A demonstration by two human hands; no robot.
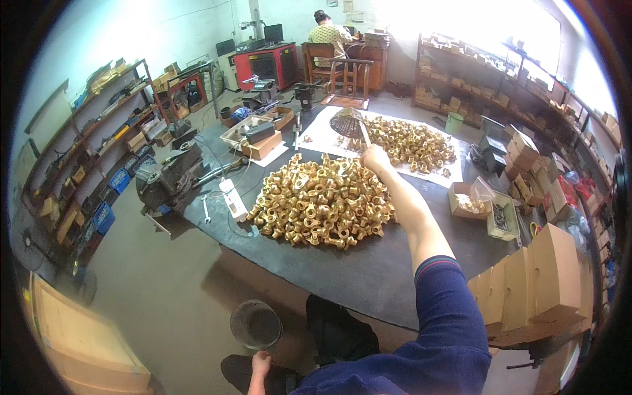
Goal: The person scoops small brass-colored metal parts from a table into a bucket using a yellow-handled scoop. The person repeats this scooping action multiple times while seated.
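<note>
My right hand (pixel 375 159) is closed round the pale handle of a strainer ladle (pixel 346 123), with my arm stretched out over the table. The strainer's dark mesh bowl is at the left edge of the far pile of brass fittings (pixel 415 145), which lies on a white sheet (pixel 321 135). Nearer to me, a larger heap of brass fittings (pixel 322 203) sits directly on the dark tabletop (pixel 289 260). Low in the view, my left hand (pixel 261 361) is closed beside the near rim of a grey bucket (pixel 255 324). What those fingers hold, if anything, is hidden.
A power strip (pixel 233 199) and a wrench (pixel 206 208) lie left of the near heap. Vises (pixel 260 93) and an open carton (pixel 466 200) line the table's sides. Cardboard boxes (pixel 526 283) stand at the right. A person (pixel 328 36) sits at a far desk.
</note>
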